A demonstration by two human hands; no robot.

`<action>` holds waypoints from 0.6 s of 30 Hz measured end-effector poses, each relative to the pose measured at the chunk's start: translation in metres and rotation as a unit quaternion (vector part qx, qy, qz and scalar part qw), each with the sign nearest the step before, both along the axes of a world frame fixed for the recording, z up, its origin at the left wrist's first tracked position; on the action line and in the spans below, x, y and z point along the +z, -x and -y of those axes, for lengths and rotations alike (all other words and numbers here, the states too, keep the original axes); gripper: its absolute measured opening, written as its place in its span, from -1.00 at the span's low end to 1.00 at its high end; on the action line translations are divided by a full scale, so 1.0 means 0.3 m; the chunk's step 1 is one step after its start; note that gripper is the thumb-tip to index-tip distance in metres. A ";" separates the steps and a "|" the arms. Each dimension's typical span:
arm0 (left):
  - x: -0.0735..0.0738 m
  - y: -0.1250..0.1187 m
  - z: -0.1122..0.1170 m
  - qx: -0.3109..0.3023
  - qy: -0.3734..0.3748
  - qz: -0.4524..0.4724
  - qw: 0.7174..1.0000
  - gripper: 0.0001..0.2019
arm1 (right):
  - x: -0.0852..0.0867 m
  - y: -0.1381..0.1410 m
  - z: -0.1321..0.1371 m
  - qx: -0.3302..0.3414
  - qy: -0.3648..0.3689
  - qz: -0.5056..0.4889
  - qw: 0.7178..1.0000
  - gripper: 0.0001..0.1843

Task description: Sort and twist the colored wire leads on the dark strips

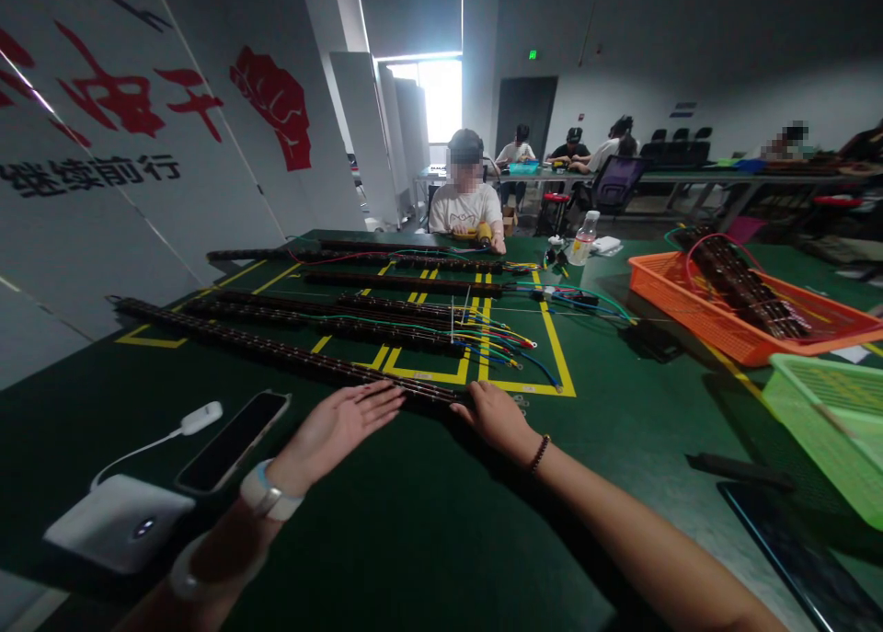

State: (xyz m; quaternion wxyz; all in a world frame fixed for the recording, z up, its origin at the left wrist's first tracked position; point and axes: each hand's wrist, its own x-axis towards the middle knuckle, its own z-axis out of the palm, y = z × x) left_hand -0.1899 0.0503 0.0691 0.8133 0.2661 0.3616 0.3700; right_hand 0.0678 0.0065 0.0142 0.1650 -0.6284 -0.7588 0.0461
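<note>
A long dark segmented strip (290, 347) lies slantwise across the green table, from the far left to the middle front. My right hand (493, 413) has its fingers closed round the strip's near end. Beside it, my left hand (345, 425) is open, palm turned up and fingers stretched out, with the fingertips at the strip's front edge. Just behind lie more dark strips (324, 322). Coloured wires (500, 338) with ring terminals come out of their right ends.
Left are a phone (235, 441) and a white device (120, 522) with a cable. An orange basket (696, 315) of strips and a green basket (828, 420) stand right, near a dark tablet (793, 558). Across the table, a person (465, 204) holds a yellow tool (483, 234).
</note>
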 end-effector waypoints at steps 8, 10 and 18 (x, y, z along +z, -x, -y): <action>-0.071 -0.269 0.152 -0.370 -0.036 -0.012 0.928 -0.63 | 0.016 -0.190 0.008 0.090 0.067 -0.118 0.987 -0.60; -0.092 -0.329 0.165 -0.415 -0.034 -0.005 0.909 -0.63 | 0.012 -0.228 0.014 0.110 0.091 -0.138 0.980 -0.60; -0.173 -0.524 0.183 -0.421 0.038 0.011 0.906 -0.68 | -0.017 -0.230 0.016 0.117 0.123 -0.157 0.973 -0.65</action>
